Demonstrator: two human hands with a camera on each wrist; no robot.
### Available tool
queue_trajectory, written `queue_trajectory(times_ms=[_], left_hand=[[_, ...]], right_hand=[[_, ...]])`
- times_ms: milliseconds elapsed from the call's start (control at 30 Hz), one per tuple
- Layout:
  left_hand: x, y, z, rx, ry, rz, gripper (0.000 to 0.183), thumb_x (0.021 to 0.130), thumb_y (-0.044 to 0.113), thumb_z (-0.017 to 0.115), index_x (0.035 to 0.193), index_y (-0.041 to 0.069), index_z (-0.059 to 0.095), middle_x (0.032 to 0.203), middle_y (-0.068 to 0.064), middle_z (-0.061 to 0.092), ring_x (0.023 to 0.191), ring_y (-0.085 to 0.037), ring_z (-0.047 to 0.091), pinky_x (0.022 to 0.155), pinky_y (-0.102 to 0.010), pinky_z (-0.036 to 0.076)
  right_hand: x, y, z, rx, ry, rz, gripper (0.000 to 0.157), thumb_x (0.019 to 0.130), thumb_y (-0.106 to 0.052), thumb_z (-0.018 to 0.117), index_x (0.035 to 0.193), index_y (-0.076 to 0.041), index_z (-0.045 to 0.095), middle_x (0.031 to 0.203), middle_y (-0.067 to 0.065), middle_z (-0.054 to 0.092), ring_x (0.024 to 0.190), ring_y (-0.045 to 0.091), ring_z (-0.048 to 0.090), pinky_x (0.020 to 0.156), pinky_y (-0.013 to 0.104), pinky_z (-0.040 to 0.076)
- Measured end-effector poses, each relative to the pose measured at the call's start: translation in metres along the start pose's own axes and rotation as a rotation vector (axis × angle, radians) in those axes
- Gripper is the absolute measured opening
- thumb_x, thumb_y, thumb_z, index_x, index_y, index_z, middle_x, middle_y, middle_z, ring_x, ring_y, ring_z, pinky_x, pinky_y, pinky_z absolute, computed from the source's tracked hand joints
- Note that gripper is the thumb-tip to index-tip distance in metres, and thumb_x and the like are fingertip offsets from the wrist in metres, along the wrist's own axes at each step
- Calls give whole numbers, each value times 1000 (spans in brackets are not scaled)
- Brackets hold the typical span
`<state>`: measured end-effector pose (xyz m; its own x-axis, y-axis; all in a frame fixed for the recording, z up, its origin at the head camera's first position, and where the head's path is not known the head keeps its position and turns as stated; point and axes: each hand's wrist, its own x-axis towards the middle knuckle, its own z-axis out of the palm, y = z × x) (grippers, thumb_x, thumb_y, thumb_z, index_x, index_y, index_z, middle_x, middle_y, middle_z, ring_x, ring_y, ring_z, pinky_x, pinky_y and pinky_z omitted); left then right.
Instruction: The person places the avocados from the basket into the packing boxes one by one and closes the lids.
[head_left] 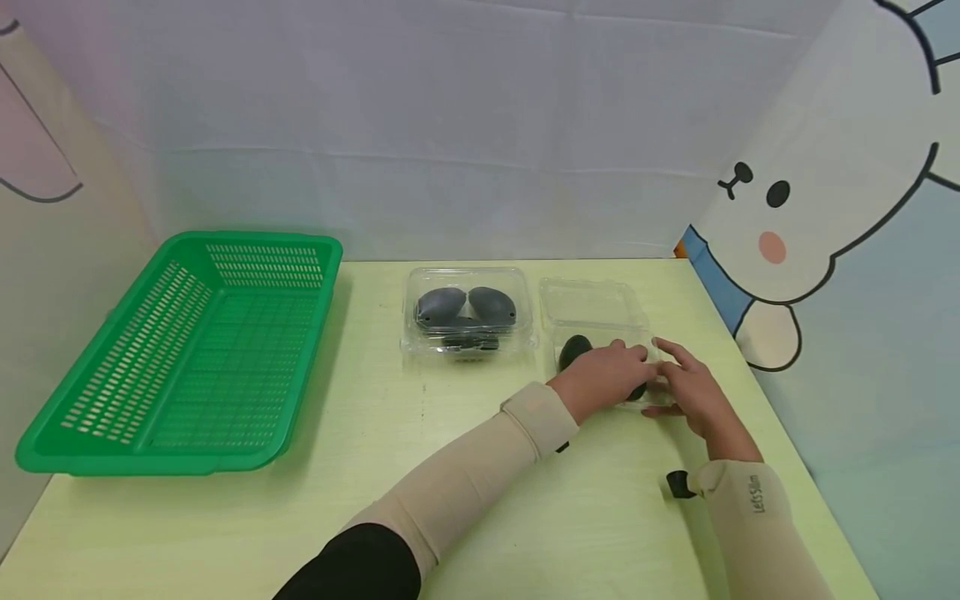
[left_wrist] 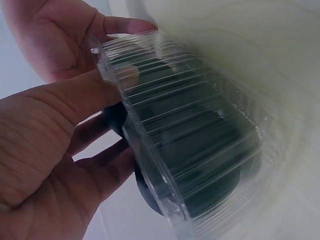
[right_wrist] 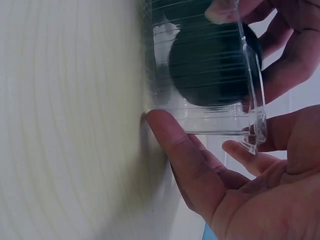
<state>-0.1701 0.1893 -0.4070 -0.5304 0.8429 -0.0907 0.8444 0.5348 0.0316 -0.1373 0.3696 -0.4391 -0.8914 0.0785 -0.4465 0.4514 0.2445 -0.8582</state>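
Note:
An opened clear plastic clamshell box (head_left: 592,302) stands at the table's right, its lid laid back, with dark avocado-like fruits (head_left: 575,350) in its base. My left hand (head_left: 607,375) reaches over the box from the front left. In the left wrist view its thumb shows through the ribbed clear wall, and its fingers grip a dark fruit (left_wrist: 200,150). The right hand (head_left: 693,392) holds the box's right end. In the right wrist view its thumb (right_wrist: 172,135) lies low against the outer wall, with other fingers near the rim. Hands and wall partly hide the fruits.
Left of the opened box is a closed clear clamshell (head_left: 468,312) with several dark oval fruits inside. A large green plastic basket (head_left: 300,454) takes up the table's left side. Behind hangs a pale cloth backdrop (head_left: 450,200), and the table (head_left: 420,417) has a pale wood-grain top.

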Motion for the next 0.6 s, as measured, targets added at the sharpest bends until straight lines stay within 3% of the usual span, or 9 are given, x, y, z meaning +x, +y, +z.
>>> queue_trajectory(times_ms=[233, 400, 500, 600], left_hand=[[1, 2, 3, 23, 10, -12, 41, 109, 21, 53, 147, 33, 57, 137, 6, 57, 106, -13, 55, 78, -19, 53], [0, 7, 6, 56, 12, 3, 40, 109, 21, 53, 146, 34, 58, 138, 5, 56, 111, -14, 56, 81, -18, 53], [-1, 9, 6, 68, 9, 7, 42, 109, 20, 53, 147, 35, 57, 140, 5, 55, 115, -15, 56, 85, -18, 53], [-1, 10, 5, 70, -1, 4, 42, 109, 20, 52, 147, 36, 57, 140, 5, 55, 117, -15, 55, 86, -18, 53]], right_hand=[[-1, -2, 2, -15, 6, -8, 61, 112, -24, 34, 168, -22, 11, 158, 32, 31, 136, 47, 45, 79, 49, 62], [-3, -2, 2, -37, 14, -15, 62, 111, -24, 38, 168, -21, 13, 155, 32, 36, 109, 25, 65, 79, 48, 62], [-3, -2, 2, -39, 18, -19, 63, 111, -24, 39, 168, -21, 13, 154, 33, 37, 99, 15, 66, 79, 47, 62], [-4, -2, 2, -40, 17, -28, 63, 111, -24, 39, 168, -19, 13, 155, 34, 36, 99, 14, 66, 78, 48, 62]])
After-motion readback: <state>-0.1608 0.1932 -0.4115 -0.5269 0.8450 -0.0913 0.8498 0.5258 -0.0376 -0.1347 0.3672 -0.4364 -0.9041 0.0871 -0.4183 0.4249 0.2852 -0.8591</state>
